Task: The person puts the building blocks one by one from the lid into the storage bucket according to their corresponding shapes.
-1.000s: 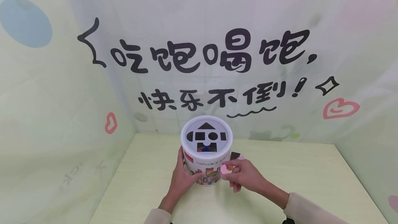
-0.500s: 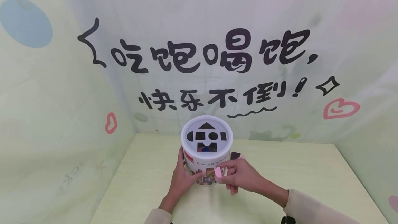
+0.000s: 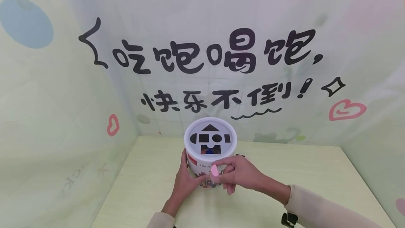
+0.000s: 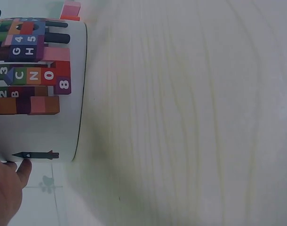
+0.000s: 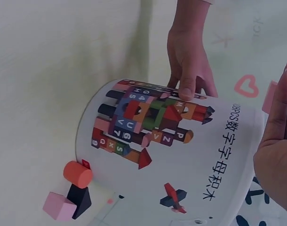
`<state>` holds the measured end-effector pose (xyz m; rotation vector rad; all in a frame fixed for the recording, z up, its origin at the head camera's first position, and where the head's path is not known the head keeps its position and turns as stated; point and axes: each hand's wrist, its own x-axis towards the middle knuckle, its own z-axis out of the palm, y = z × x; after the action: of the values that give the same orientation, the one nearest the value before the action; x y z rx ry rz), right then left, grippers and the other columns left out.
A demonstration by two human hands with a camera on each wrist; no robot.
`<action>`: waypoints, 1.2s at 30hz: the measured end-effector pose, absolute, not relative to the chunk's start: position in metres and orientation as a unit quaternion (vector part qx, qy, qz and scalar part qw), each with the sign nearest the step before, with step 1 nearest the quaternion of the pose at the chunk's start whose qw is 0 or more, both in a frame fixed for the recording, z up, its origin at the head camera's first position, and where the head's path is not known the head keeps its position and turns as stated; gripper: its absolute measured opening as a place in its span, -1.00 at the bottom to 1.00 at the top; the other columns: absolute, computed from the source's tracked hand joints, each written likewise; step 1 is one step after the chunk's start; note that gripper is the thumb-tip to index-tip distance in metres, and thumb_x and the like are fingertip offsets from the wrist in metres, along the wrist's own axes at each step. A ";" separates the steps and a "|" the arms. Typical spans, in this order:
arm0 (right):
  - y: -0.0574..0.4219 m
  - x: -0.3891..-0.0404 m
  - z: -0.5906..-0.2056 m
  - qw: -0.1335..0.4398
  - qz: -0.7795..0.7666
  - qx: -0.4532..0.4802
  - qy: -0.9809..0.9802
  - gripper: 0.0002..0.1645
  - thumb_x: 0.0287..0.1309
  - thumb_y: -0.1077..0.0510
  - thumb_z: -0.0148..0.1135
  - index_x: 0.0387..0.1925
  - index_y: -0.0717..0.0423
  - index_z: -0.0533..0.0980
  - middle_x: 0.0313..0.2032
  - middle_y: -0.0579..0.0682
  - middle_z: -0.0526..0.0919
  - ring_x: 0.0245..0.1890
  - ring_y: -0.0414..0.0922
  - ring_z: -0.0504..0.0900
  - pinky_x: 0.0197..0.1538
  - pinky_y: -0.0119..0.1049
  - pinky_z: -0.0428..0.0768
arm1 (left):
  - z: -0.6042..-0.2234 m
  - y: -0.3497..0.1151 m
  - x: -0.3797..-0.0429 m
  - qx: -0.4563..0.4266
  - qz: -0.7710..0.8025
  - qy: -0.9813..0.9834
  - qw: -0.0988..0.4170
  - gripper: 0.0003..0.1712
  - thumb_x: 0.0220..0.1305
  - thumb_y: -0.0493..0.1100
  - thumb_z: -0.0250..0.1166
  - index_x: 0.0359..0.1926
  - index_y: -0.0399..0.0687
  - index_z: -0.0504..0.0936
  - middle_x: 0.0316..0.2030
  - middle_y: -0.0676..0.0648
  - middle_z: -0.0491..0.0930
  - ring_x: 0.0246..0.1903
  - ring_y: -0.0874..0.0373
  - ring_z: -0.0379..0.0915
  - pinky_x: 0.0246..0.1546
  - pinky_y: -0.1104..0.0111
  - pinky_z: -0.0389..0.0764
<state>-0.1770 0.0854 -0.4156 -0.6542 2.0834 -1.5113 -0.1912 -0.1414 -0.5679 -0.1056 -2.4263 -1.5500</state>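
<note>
A white round bucket (image 3: 196,161) of toy blocks, printed with coloured letter blocks, stands upright on the table. Its lid (image 3: 193,127) has several cut-out shapes: triangle, square, circle, half-round, rectangle and an arch. My left hand (image 3: 185,184) grips the bucket's left side, thumb across the front; the left wrist view catches only part of that hand (image 4: 7,193). Between thumb and forefinger my right hand (image 3: 238,173) pinches a pink half-round block (image 3: 214,171), in front of the bucket just below the lid's rim. In the right wrist view this block (image 5: 270,96) is partly covered by fingers.
Beside the bucket on the right lie an orange cylinder (image 5: 77,174), a pink block (image 5: 59,206) and a dark triangular block (image 5: 79,201); in the head view my right hand mostly covers them. A printed cloth (image 3: 177,126) hangs behind and along both sides of the pale table (image 3: 294,171).
My right hand has moved left across the bucket's front with the pink half-round block, and the block has turned to show its half-round face. My left hand and the bucket have stayed put.
</note>
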 end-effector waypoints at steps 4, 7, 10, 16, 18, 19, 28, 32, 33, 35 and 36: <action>0.076 -0.181 -0.405 0.231 -0.556 -0.243 0.760 -0.48 0.10 0.10 0.40 0.11 0.14 0.56 -0.64 0.10 0.64 -0.70 -0.07 0.62 -0.50 -0.11 0.71 | -0.568 -0.142 -0.192 -0.046 -0.532 -0.835 0.136 0.44 -0.26 0.39 0.53 0.51 0.52 -0.25 0.45 0.15 0.13 0.40 0.03 0.14 0.30 -0.08 0.35; 0.070 -0.187 -0.400 0.224 -0.555 -0.248 0.762 -0.47 0.10 0.11 0.40 0.13 0.14 0.55 -0.64 0.09 0.64 -0.70 -0.08 0.63 -0.50 -0.11 0.71 | -0.569 -0.142 -0.192 -0.046 -0.530 -0.836 0.136 0.43 -0.26 0.38 0.53 0.51 0.51 -0.25 0.44 0.16 0.14 0.39 0.04 0.16 0.30 -0.06 0.35; 0.066 -0.194 -0.396 0.216 -0.549 -0.245 0.770 -0.48 0.11 0.10 0.39 0.12 0.12 0.56 -0.64 0.09 0.64 -0.69 -0.07 0.63 -0.56 -0.18 0.68 | -0.569 -0.143 -0.192 -0.049 -0.529 -0.837 0.134 0.43 -0.24 0.36 0.54 0.51 0.50 -0.26 0.45 0.14 0.13 0.40 0.02 0.14 0.31 -0.05 0.35; 0.061 -0.209 -0.389 0.187 -0.524 -0.227 0.800 -0.42 0.09 -0.01 0.41 0.13 0.10 0.55 -0.64 0.04 0.65 -0.67 -0.07 0.64 -0.66 -0.30 0.53 | -0.570 -0.144 -0.191 -0.054 -0.532 -0.835 0.129 0.44 -0.22 0.33 0.55 0.51 0.50 -0.27 0.46 0.15 0.11 0.41 0.04 0.12 0.33 -0.05 0.33; 0.060 -0.214 -0.389 0.182 -0.531 -0.226 0.796 -0.39 0.08 0.00 0.43 0.14 0.16 0.53 -0.63 0.05 0.64 -0.67 -0.08 0.63 -0.55 -0.21 0.65 | -0.570 -0.144 -0.192 -0.054 -0.533 -0.834 0.128 0.43 -0.22 0.33 0.54 0.51 0.51 -0.27 0.45 0.16 0.12 0.41 0.03 0.13 0.32 -0.06 0.34; 0.060 -0.217 -0.389 0.181 -0.535 -0.226 0.793 -0.39 0.07 0.02 0.44 0.14 0.17 0.53 -0.63 0.06 0.64 -0.68 -0.08 0.63 -0.48 -0.18 0.69 | -0.570 -0.144 -0.192 -0.055 -0.534 -0.834 0.128 0.42 -0.22 0.34 0.53 0.51 0.51 -0.26 0.45 0.17 0.12 0.40 0.03 0.13 0.32 -0.06 0.34; 0.059 -0.234 -0.395 0.178 -0.550 -0.212 0.788 -0.44 0.07 0.07 0.44 0.10 0.18 0.55 -0.62 0.07 0.64 -0.67 -0.09 0.61 -0.48 -0.20 0.69 | -0.568 -0.143 -0.193 -0.055 -0.537 -0.832 0.129 0.42 -0.23 0.34 0.54 0.51 0.51 -0.25 0.45 0.15 0.11 0.42 0.03 0.11 0.33 -0.03 0.34; 0.059 -0.242 -0.399 0.168 -0.542 -0.205 0.798 -0.46 0.07 0.05 0.44 0.09 0.15 0.56 -0.62 0.07 0.64 -0.66 -0.08 0.62 -0.49 -0.21 0.69 | -0.568 -0.143 -0.192 -0.051 -0.534 -0.835 0.123 0.44 -0.23 0.34 0.54 0.51 0.52 -0.28 0.47 0.14 0.07 0.43 0.02 0.08 0.34 -0.01 0.32; 0.059 -0.244 -0.399 0.165 -0.540 -0.204 0.800 -0.46 0.07 0.05 0.44 0.08 0.14 0.56 -0.62 0.07 0.64 -0.66 -0.07 0.63 -0.49 -0.20 0.69 | -0.568 -0.143 -0.192 -0.049 -0.534 -0.836 0.120 0.44 -0.23 0.34 0.54 0.50 0.53 -0.29 0.48 0.15 0.07 0.44 0.02 0.07 0.34 0.00 0.32; 0.057 -0.247 -0.399 0.161 -0.535 -0.205 0.804 -0.46 0.07 0.06 0.44 0.09 0.12 0.56 -0.61 0.06 0.65 -0.67 -0.06 0.63 -0.49 -0.20 0.69 | -0.568 -0.143 -0.192 -0.050 -0.535 -0.835 0.119 0.44 -0.22 0.33 0.54 0.51 0.52 -0.29 0.48 0.14 0.06 0.44 0.01 0.06 0.35 -0.01 0.31; 0.056 -0.249 -0.398 0.159 -0.532 -0.203 0.806 -0.47 0.07 0.05 0.44 0.09 0.10 0.56 -0.61 0.06 0.65 -0.67 -0.05 0.63 -0.49 -0.20 0.68 | -0.568 -0.143 -0.192 -0.050 -0.535 -0.835 0.120 0.44 -0.22 0.33 0.54 0.51 0.52 -0.29 0.48 0.14 0.06 0.44 0.02 0.05 0.35 0.00 0.30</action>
<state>-0.2489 0.0564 -0.3979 -0.5801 2.3051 -1.5222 -0.1924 -0.1426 -0.5677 -0.1469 -2.4389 -1.5648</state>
